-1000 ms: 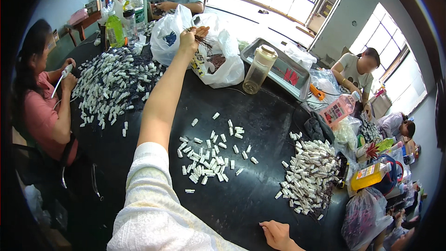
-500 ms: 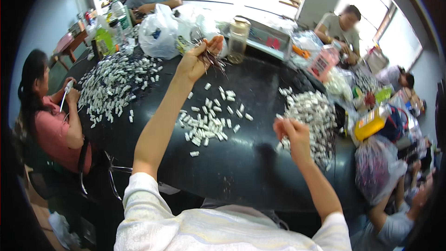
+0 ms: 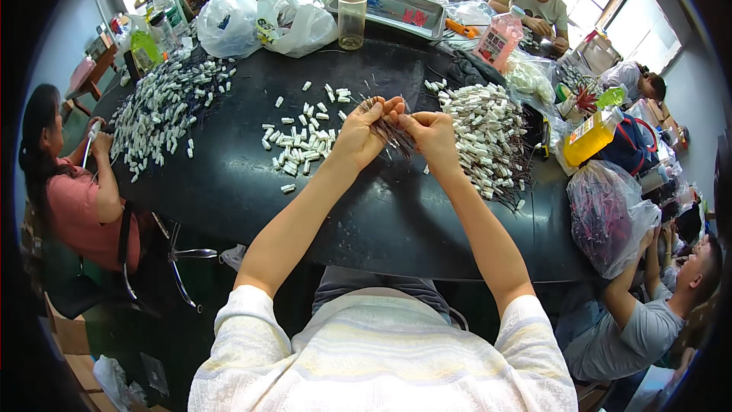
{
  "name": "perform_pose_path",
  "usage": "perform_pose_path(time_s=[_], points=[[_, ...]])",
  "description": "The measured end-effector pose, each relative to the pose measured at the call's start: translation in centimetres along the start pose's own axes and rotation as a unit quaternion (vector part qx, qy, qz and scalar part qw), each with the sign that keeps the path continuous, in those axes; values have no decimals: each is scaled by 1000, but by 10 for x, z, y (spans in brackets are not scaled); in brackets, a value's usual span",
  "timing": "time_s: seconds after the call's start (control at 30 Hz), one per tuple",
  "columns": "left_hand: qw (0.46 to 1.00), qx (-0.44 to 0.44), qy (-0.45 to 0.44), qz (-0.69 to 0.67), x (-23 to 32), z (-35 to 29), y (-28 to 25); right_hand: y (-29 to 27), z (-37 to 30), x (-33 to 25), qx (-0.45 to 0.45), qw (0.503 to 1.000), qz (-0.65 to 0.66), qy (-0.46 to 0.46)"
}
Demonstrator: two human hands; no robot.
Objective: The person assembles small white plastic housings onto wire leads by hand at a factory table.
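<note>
My left hand [image 3: 364, 136] is closed round a bundle of thin dark wires [image 3: 395, 137], whose ends stick out past the fingers. Right beside it, my right hand [image 3: 433, 137] pinches with thumb and forefinger at the edge of that bundle; what sits between those fingertips is too small to make out. Beneath and left of my hands, small white plastic connectors [image 3: 299, 151] lie loose on the black table [image 3: 358, 221]. To the right of my right hand is a large heap of white connectors with dark wires [image 3: 488, 133].
Another connector heap [image 3: 164, 111] lies at the left, before a person in a pink top [image 3: 84, 198]. Along the back stand white plastic bags [image 3: 297, 27], a clear jar [image 3: 352, 15] and a metal tray [image 3: 396, 17]. A yellow bottle [image 3: 591, 137] and filled plastic bag [image 3: 606, 217] are right.
My left hand has come down and nearer with the wires. My right hand has moved left from the right-hand heap to meet it. The whole view has shifted slightly.
</note>
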State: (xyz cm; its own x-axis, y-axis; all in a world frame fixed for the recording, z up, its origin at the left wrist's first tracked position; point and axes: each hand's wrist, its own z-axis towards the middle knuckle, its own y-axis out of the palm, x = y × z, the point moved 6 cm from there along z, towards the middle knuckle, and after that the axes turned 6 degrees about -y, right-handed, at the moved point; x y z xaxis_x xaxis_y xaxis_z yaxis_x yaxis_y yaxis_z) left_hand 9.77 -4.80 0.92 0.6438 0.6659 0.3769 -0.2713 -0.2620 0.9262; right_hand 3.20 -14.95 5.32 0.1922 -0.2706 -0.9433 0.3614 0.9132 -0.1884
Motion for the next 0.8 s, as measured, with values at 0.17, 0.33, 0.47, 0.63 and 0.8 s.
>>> perform_pose_path(time_s=[0.17,0.33,0.47,0.63,0.8], points=[[1000,-25,8,-5,-13,4,3,-2,0,11,-27,998,-45,-28],[998,18,-54,36,-31,-2,-6,-2,14,4,-28,975,-198,-101],[993,36,-108,-7,-37,1,-17,6,22,1,-36,906,-380,-180],[987,20,-150,-44,-40,-4,-24,10,33,17,-139,895,-419,-67],[990,32,-133,-41,-34,-5,-34,-27,10,-8,-19,956,-247,-158]])
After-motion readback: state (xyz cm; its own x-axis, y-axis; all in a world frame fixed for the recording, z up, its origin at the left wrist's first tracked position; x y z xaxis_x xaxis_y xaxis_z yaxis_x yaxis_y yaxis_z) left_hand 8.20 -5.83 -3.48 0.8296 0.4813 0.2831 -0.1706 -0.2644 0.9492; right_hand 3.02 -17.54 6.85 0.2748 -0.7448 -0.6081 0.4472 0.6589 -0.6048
